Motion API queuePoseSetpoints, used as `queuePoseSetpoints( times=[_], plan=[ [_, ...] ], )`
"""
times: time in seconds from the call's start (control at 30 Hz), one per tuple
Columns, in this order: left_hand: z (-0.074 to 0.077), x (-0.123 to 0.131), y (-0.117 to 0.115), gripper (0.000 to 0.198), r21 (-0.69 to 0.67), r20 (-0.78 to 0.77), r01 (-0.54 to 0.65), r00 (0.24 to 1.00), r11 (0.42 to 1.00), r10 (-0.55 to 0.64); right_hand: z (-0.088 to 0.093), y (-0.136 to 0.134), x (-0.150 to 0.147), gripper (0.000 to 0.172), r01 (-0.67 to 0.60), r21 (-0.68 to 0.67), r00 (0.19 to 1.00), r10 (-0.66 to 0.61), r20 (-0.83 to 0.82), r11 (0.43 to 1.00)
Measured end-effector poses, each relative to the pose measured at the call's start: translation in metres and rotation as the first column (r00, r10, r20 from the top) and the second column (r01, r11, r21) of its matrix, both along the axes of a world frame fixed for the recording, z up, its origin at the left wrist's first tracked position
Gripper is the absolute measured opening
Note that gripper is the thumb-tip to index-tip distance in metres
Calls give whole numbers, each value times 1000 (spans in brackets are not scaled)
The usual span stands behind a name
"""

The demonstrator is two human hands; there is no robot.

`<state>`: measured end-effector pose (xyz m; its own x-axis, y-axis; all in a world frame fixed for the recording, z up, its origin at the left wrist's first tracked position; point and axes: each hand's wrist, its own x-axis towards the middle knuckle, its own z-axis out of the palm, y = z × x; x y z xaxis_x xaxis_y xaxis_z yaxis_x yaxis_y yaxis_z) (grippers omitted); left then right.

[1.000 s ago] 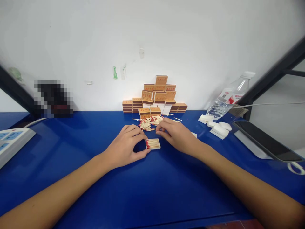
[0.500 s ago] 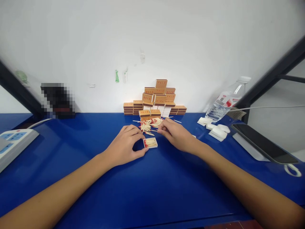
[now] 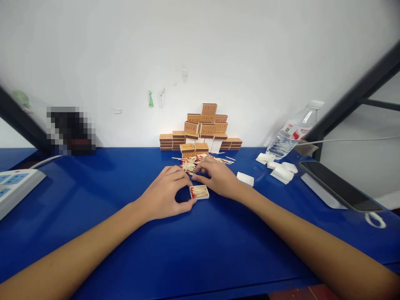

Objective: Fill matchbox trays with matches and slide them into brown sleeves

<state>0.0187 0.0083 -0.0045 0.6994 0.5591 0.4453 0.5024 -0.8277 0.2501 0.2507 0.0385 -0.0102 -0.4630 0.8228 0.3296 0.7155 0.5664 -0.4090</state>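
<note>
My left hand [image 3: 170, 189] rests on the table, thumb and fingers closed on the left end of a small white matchbox tray [image 3: 204, 197]. Inside this tray lie several matches [image 3: 199, 191] with their red heads to the left. My right hand [image 3: 215, 176] reaches over the near edge of a pile of loose matches [image 3: 188, 166]. Its thumb and index fingertip are slightly apart beside the matches, and the other fingers are curled. Part of the pile is hidden behind this hand.
Orange matchboxes [image 3: 207, 130] stand stacked against the wall. White trays [image 3: 283, 173] and a single white tray [image 3: 245, 179] lie to the right. Farther right are a water bottle [image 3: 293, 129] and a propped phone [image 3: 339, 185]. A power strip [image 3: 21, 189] sits at the left.
My right hand has moved left along the match pile, and its pinch has loosened. A white tray behind its wrist has come into view. My left hand keeps hold of the tray.
</note>
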Motion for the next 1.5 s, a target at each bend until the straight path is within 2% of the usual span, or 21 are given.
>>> queuePoseSetpoints(
  times=[0.17, 0.37, 0.5, 0.63, 0.73, 0.9, 1.2, 1.5],
  plan=[
    [2, -2, 0, 20, 6, 3, -10, 1000, 1000, 10, 1, 3, -4, 11, 3, -39, 997, 0, 72, 999],
    [1, -6, 4, 20, 39, 12, -56, 998, 998, 56, 4, -3, 15, 12, 12, -77, 980, 4, 199, 997],
    [0, -7, 6, 21, 44, 23, -81, 997, 996, 80, 19, -10, 27, 15, -30, -80, 990, 41, 136, 996],
    [0, -7, 5, 21, 32, 21, -78, 997, 996, 77, 29, -21, 26, 18, -138, -118, 987, 147, 65, 983],
    [1, -5, 3, 22, 23, 11, -57, 998, 998, 57, 26, -28, 18, 15, -173, -131, 975, 189, 121, 976],
    [0, -2, 1, 22, 26, 9, -41, 999, 999, 41, 21, -34, 9, 2, -167, -116, 956, 190, 225, 979],
    [0, -4, 2, 23, 32, -6, -42, 999, 999, 42, 25, -33, 14, 6, -170, -107, 959, 189, 211, 980],
    [0, -4, 3, 23, 33, -6, -24, 1000, 999, 25, 22, -36, 5, 5, -184, -94, 977, 193, 95, 978]
  ],
)
